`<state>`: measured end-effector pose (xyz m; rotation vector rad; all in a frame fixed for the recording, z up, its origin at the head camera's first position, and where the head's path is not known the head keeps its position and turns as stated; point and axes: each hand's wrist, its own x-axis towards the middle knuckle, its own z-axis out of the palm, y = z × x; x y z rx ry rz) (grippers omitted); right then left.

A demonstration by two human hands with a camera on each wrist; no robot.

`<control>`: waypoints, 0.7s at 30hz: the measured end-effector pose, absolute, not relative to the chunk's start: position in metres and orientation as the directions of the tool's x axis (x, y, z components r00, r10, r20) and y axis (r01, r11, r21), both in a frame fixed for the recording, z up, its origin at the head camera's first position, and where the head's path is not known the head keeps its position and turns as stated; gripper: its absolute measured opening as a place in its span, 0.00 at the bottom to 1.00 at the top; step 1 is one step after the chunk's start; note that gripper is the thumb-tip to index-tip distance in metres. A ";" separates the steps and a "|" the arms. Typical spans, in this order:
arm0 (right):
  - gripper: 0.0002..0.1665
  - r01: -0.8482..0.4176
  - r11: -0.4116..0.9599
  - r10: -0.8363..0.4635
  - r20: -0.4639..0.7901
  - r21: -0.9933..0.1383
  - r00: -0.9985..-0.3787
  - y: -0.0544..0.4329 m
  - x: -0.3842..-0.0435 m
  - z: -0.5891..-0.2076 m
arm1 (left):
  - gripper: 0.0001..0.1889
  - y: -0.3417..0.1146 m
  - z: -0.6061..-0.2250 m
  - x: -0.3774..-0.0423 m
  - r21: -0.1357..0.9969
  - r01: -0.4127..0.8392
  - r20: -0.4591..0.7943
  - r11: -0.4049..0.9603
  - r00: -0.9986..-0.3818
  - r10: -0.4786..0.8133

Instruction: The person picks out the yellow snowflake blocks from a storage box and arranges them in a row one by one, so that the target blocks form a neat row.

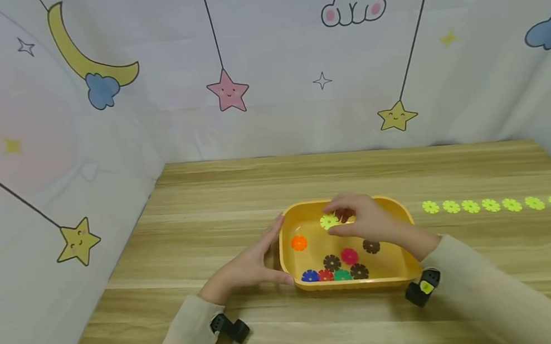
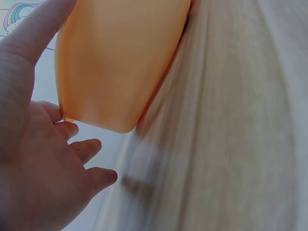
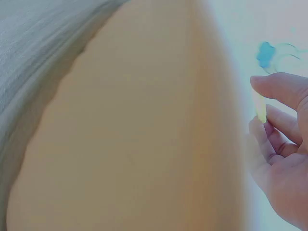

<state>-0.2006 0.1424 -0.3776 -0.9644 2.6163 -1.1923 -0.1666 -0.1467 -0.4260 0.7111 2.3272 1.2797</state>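
Note:
A yellow-orange plastic tray [image 1: 353, 284] stands on the wooden table with several flower-shaped discs in it. My left hand [image 1: 247, 264] is spread against its left end, thumb by the near corner, fingers by the far one. In the left wrist view those fingers [image 2: 89, 149] look loose beside the tray wall [image 2: 120, 72]. Over the tray, my right hand [image 1: 368, 221] pinches a yellow-green flower disc [image 1: 329, 222] between thumb and fingertips. The right wrist view shows this disc [image 3: 260, 108] edge-on. A brown disc [image 1: 344, 215] is partly hidden behind the right hand.
Several yellow-green discs [image 1: 491, 205] lie in a row on the table, right of the tray. Inside the tray are an orange disc [image 1: 299, 243], a blue disc [image 1: 310, 276], a green disc [image 1: 342, 275] and others. A printed curtain [image 1: 291, 125] hangs behind the table.

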 end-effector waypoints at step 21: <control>0.29 -0.246 0.730 -0.215 0.128 -0.638 -0.968 0.290 -0.189 -0.354 | 0.66 -0.147 -0.427 -0.167 0.863 0.238 -0.091 0.447 -0.795 0.599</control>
